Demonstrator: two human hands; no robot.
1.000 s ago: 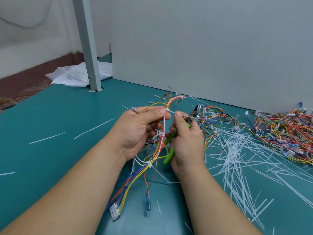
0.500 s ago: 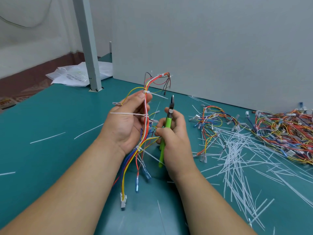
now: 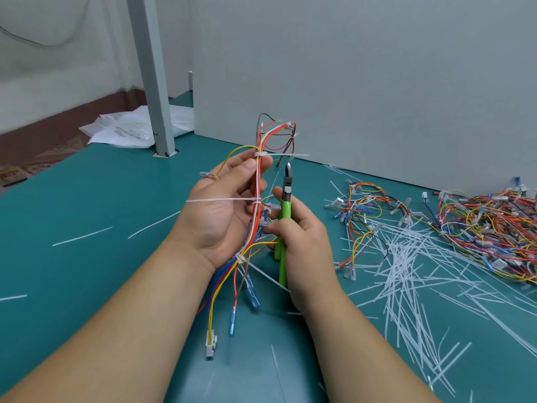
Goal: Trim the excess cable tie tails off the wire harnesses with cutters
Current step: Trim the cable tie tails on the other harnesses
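Observation:
My left hand (image 3: 222, 210) holds a wire harness (image 3: 257, 181) upright, thumb and fingers curled round its red, white and yellow wires. White cable tie tails stick out from it: one (image 3: 290, 155) to the right near the top, one (image 3: 215, 200) to the left across my palm, one (image 3: 263, 274) slanting down to the right. My right hand (image 3: 305, 242) grips green-handled cutters (image 3: 283, 228) pointing up, jaws (image 3: 288, 173) just below the top tail and right of the harness. Blue terminals (image 3: 251, 296) and a white connector (image 3: 210, 344) hang below.
A small harness (image 3: 366, 205) lies right of my hands, a big pile of harnesses (image 3: 491, 228) at far right. Cut white tie tails (image 3: 412, 271) litter the teal table (image 3: 101, 199) on the right, a few on the left. A grey post (image 3: 151, 74), plastic bag (image 3: 128, 130) and grey wall behind.
I have raised the harness from a low slant to upright. The cutters swung from pointing right to pointing up, and now sit just below the top tie tail.

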